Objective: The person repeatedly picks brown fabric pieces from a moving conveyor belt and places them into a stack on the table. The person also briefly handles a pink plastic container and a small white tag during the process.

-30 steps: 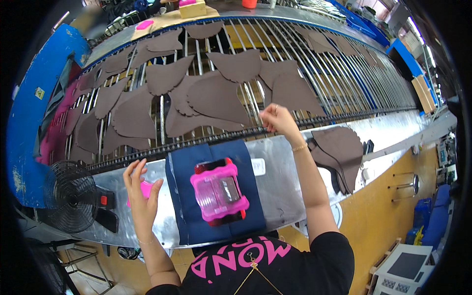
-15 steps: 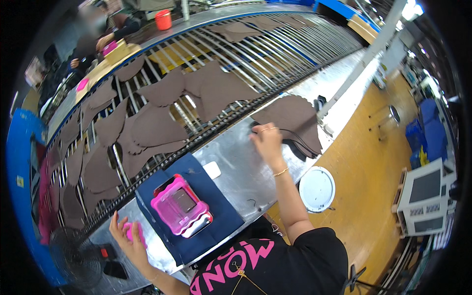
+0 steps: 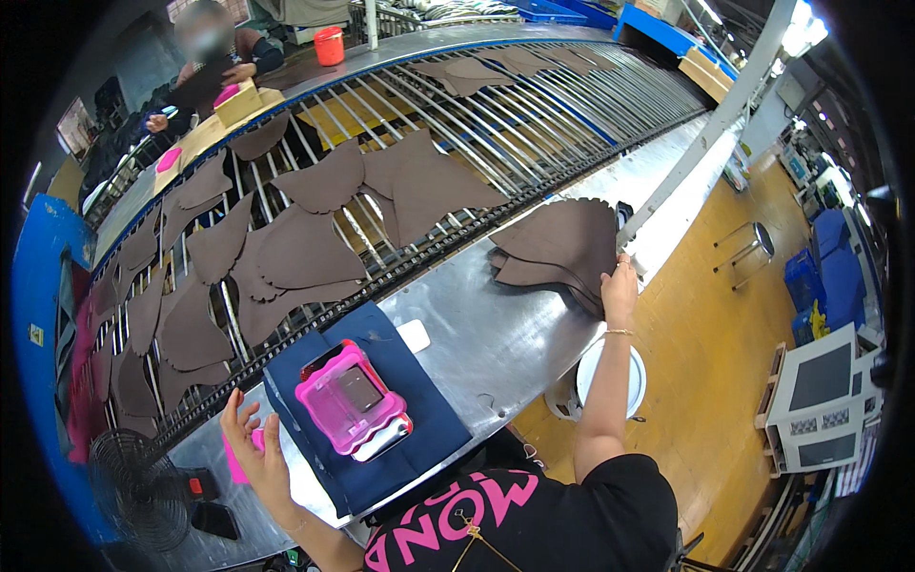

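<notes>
A long roller rack [image 3: 315, 124] of metal bars curves across the upper half of the view, strewn with flat brown leather pieces [image 3: 305, 253] lying singly and overlapping. Along its near edge runs the metal desk [image 3: 496, 334], shiny and bare in its middle. On the right part of the desk lies a stack of brown leather pieces [image 3: 562, 250], scalloped along the upper edge and fanned slightly so that several lower edges show. The right hand [image 3: 620, 286] reaches out at full arm's length to the right-hand edge of that stack; its fingers are curled together and closed on the edge of the pieces, thumb side toward the stack, a thin bracelet at the wrist. Close in front of the person a dark blue cloth mat [image 3: 400, 439] lies on the desk, and on it sits a pink plastic frame [image 3: 351, 398] with a clear middle and a small dark square inside. Just beyond the mat is a small white slip [image 3: 415, 335]. At the lower left, the left hand [image 3: 255, 448] hovers over the desk edge beside the mat with its fingers spread apart and gripping nothing; a small pink object [image 3: 233, 459] lies partly under it, though whether the hand touches it cannot be told. A black fan [image 3: 133, 491] stands at the far left.
</notes>
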The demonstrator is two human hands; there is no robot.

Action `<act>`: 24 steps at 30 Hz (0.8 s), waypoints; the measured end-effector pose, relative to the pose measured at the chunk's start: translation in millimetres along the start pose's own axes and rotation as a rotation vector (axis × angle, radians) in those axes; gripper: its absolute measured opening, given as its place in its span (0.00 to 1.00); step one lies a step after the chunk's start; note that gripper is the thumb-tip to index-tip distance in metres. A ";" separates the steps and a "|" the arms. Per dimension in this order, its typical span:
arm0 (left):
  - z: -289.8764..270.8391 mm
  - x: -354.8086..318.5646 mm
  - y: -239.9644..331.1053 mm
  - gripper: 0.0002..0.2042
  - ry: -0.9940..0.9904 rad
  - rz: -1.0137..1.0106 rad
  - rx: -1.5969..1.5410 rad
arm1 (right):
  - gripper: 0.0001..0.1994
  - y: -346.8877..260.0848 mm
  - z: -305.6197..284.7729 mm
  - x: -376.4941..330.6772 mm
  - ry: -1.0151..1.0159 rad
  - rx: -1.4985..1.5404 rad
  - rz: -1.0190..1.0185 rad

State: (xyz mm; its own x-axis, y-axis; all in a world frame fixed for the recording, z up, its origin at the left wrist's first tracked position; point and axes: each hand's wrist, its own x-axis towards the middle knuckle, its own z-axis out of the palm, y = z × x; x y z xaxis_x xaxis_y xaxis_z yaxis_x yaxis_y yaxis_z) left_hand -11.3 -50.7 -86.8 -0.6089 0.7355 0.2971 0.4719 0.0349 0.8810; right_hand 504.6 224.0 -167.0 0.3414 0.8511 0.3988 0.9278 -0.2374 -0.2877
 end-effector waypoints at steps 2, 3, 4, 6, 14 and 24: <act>-1.2 1.0 1.0 0.26 0.007 -0.011 0.012 | 0.24 -17.9 -18.5 0.2 -0.119 0.074 -0.103; -2.5 1.8 0.6 0.26 0.002 -0.004 0.025 | 0.23 -44.1 -41.9 -2.9 -0.175 0.099 -0.120; -2.6 3.2 1.1 0.26 -0.004 0.003 0.034 | 0.23 -67.3 -64.0 -6.2 -0.227 0.121 -0.135; 1.1 7.6 8.3 0.27 0.005 0.046 0.055 | 0.20 -108.9 -104.6 -15.3 -0.228 0.377 -0.215; 21.5 42.4 24.5 0.32 0.000 0.085 -0.282 | 0.20 -220.9 -112.6 -80.1 -0.778 1.573 -0.409; -80.6 23.7 32.0 0.10 0.173 -0.017 -0.289 | 0.12 -295.9 -88.8 -154.6 -0.792 1.314 -0.927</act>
State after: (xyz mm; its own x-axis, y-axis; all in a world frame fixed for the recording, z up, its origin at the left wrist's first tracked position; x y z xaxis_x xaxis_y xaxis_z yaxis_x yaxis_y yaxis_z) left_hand -62.0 -86.7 -21.9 -0.7262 0.6098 0.3174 0.2751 -0.1653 0.9471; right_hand 190.6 121.0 -66.2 -0.6811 0.5694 0.4604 -0.0952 0.5545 -0.8267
